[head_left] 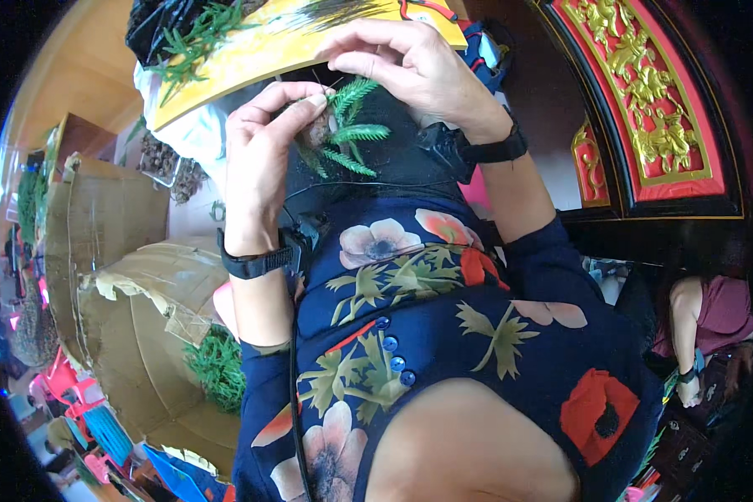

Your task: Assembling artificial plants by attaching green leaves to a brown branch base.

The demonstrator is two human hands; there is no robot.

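Note:
My left hand (pixel 268 125) pinches a small bunch of green artificial sprigs (pixel 356 134) in front of my lap. A brownish lump (pixel 316 134), perhaps a pine cone, sits at the base of the sprigs, partly covered by the fingers. Up and to the right, my right hand (pixel 406 71) has its thumb and index finger closed together. A thin dark line like a wire runs near those fingertips, just above the sprigs. Beyond both hands lies a yellow board (pixel 251 58) bearing a heap of thin dark wires (pixel 335 12) and loose green sprigs (pixel 194 46).
Red-handled pliers (pixel 431 10) lie at the board's right end. A tray of brown cones (pixel 163 163) stands to the left. Nearer, an open cardboard box (pixel 142 351) holds greenery (pixel 217 368). Carved red-and-gold furniture (pixel 644 92) stands right; another person's arm (pixel 686 326) shows lower right.

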